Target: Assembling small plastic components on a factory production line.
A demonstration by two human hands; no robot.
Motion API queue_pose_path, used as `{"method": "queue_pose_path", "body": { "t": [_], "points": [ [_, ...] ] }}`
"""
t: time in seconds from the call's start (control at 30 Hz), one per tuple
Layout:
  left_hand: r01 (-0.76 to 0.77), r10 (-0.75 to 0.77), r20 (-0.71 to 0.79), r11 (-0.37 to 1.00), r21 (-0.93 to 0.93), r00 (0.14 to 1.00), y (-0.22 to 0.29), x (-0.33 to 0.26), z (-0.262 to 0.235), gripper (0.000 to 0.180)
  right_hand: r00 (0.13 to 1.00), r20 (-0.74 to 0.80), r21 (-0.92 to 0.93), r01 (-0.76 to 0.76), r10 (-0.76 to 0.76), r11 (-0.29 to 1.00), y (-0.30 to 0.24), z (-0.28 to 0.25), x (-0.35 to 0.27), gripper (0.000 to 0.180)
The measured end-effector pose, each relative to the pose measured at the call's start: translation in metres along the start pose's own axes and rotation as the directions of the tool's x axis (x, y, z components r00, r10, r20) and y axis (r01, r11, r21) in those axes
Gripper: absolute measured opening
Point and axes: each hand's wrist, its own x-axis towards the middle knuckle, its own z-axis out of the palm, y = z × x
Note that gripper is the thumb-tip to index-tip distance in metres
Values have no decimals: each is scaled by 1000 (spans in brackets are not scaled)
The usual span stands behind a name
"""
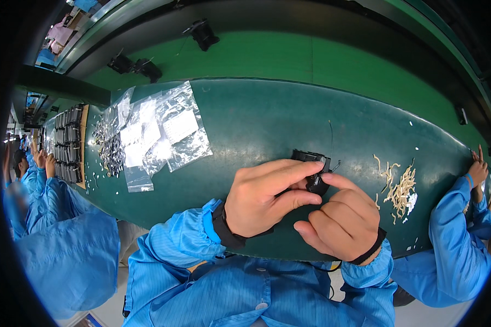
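Compact black plastic housing [317, 186], boxy with stepped edges and a rounded lower end, sits at the person's fingertips, above the near part of the smooth dark green surface [256, 117]. Left hand [264, 191]: fingers pinched on the housing from its left, thumb below, index along the top. Right hand [341, 220]: index tip touches the housing's right side, thumb apart from it, other fingers curled; can't tell if those enclose anything. Hair-thin dark wire [331, 136] rises beside the housing.

Right of the hands: loose heap of tan, matte, twisted short strips [402, 188], small white bits next to it. Left: glossy, crinkled clear plastic bags [202, 144] with white paper labels, overlapping, against a scatter of small shiny dark-and-silver parts [110, 152]. Beyond that, rows of black blocky units [68, 144] behind a straight tan strip [84, 147]. Past the far edge, flat brighter green belt [267, 60] carries angular black pieces [203, 35]. Co-worker's creased blue sleeve [453, 234], far right.
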Motion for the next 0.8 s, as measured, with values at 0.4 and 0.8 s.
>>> {"method": "queue_pose_path", "body": {
  "t": [0.4,0.8],
  "points": [
    [-30,27,60,999,46,998,0,1,-2,53,996,57,78,64,-68,995,3,-2,-2,23],
    [-26,25,27,999,32,999,1,3,-6,54,989,-57,92,141,-137,986,2,-4,-2,20]
  ]
}}
